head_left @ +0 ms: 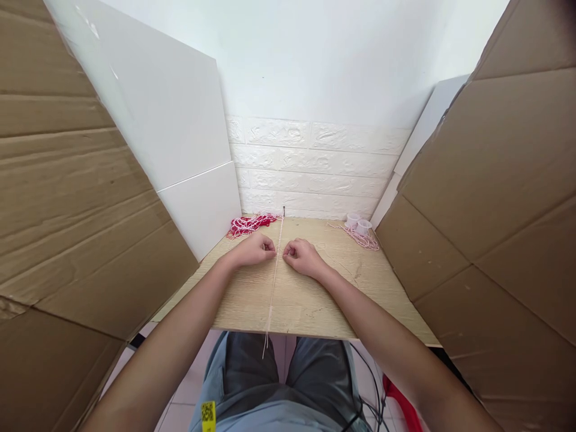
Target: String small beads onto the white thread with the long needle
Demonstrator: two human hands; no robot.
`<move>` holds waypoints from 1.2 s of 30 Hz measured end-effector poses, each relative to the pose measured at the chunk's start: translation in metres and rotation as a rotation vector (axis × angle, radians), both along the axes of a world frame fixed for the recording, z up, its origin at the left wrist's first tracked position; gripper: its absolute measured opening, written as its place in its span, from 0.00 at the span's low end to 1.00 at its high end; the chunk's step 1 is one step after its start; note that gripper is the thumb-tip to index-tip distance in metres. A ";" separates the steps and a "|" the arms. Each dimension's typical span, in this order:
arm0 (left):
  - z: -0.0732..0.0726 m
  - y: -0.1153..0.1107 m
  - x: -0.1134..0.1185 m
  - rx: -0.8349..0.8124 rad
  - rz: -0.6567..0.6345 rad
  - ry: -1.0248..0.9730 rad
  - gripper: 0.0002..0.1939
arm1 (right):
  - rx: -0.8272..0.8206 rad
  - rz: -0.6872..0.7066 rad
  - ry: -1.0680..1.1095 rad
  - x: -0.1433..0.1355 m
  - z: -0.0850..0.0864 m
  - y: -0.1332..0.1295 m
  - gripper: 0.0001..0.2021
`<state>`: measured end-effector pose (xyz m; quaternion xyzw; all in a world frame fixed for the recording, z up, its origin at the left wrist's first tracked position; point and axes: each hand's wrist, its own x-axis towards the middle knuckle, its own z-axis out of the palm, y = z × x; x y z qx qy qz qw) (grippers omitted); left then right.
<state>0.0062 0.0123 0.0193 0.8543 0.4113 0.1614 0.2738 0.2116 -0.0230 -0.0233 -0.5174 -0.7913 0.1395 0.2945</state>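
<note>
A pale cord point(272, 294) runs from a small dark nail point(284, 210) at the table's back edge towards me, and its loose ends hang over the front edge. My left hand point(260, 249) is beside the cord on its left, with thumb and fingers pinched together. Mirroring it on the right, my right hand point(301, 256) is closed in a pinch close to the cord. Whatever thin strand the fingertips hold, if any, is too small to make out.
Red and white cords point(252, 224) lie heaped at the back left of the wooden table point(324, 306). Pink cords point(365, 241) and small clear cups point(362, 227) are at the back right. Cardboard panels point(81, 198) stand on both sides; black cables point(375, 384) hang below.
</note>
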 end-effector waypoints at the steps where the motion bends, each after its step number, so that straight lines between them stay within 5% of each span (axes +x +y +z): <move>1: 0.000 0.000 0.000 -0.001 0.003 0.000 0.11 | -0.003 0.002 -0.003 0.000 0.000 0.000 0.04; 36: -0.003 0.002 -0.001 0.112 0.123 0.018 0.09 | -0.031 0.039 -0.108 0.001 0.001 0.004 0.08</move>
